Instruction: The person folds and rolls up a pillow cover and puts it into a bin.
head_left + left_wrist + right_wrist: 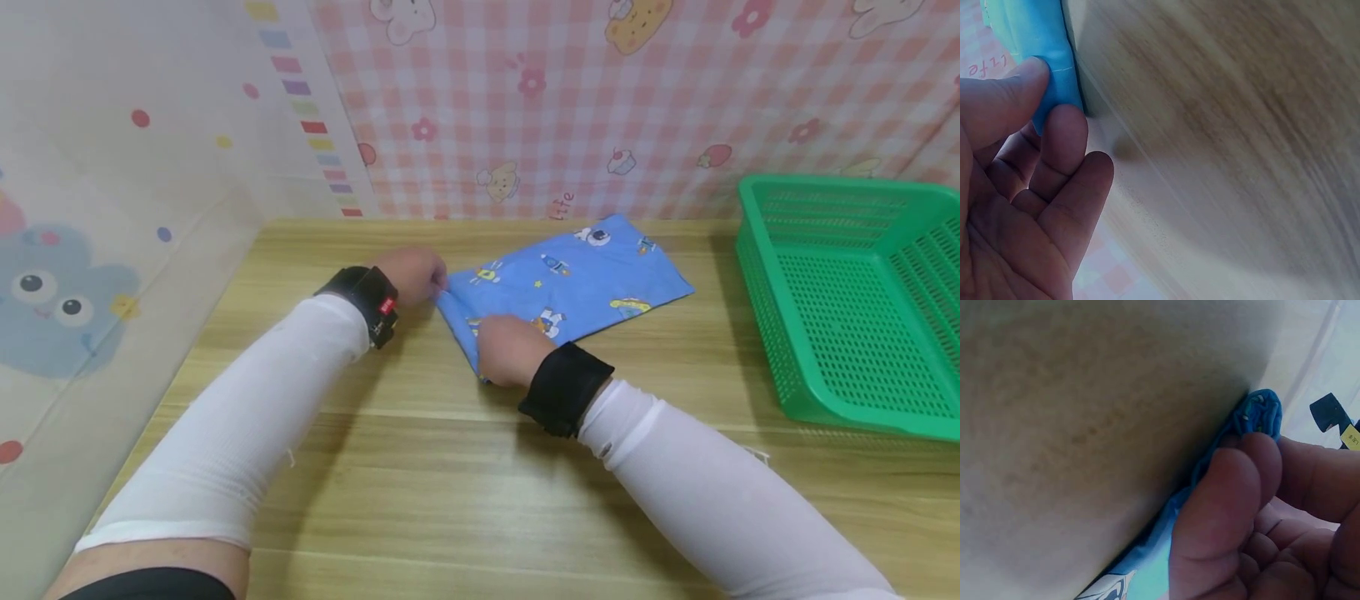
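Note:
A blue printed cloth (577, 275) with rockets, astronauts and other cartoon figures lies folded into a long shape on the wooden table. My left hand (414, 275) pinches its far left corner between thumb and fingers; the left wrist view shows the blue corner of the cloth (1060, 81) there. At the near left corner, my right hand (513, 350) grips the cloth's edge. Up close in the right wrist view, several layers of the cloth (1263, 406) bunch at the fingertips, as if rolled or folded over. The right part of the cloth lies flat, away from both hands.
A green plastic basket (798, 350) with perforated sides stands to the right on the wooden table (390, 500). Behind the table hangs a pink checked covering (465, 92), and a pale cartoon-printed wall (195, 150) borders the left side.

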{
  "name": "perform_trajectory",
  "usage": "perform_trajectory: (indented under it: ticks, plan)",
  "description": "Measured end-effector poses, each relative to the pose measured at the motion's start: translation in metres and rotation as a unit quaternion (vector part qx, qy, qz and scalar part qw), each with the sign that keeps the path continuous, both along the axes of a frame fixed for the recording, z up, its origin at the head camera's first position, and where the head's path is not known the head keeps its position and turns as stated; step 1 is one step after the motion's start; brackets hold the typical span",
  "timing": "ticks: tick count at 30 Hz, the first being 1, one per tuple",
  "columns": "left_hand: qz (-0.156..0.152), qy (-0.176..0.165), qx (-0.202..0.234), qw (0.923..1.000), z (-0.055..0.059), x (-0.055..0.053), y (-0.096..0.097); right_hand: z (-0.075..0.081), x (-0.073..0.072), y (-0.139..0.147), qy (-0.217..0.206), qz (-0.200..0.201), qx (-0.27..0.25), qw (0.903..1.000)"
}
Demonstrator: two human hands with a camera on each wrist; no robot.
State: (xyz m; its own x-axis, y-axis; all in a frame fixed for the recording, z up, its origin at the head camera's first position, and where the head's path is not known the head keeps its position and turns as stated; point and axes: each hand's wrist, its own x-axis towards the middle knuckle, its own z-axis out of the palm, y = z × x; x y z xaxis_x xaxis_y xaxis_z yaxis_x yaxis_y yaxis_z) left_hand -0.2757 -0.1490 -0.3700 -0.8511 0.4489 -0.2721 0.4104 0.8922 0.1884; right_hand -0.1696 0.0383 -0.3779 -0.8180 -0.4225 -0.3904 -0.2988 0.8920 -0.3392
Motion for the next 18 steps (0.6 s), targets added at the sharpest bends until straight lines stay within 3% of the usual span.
perform_trajectory:
  ticks: [14,18]
  plan:
    - [0.007,-0.014,-0.007,0.9999,0.0055,0.0028,0.0042,0.0018,-0.0044,0.0019,-0.033,-0.014,0.002,0.9993]
    - [0.013,-0.014,-0.009,0.9998,0.0058,0.0017,0.0053,0.0009,-0.0048,0.0028,-0.026,-0.005,-0.005,0.9996]
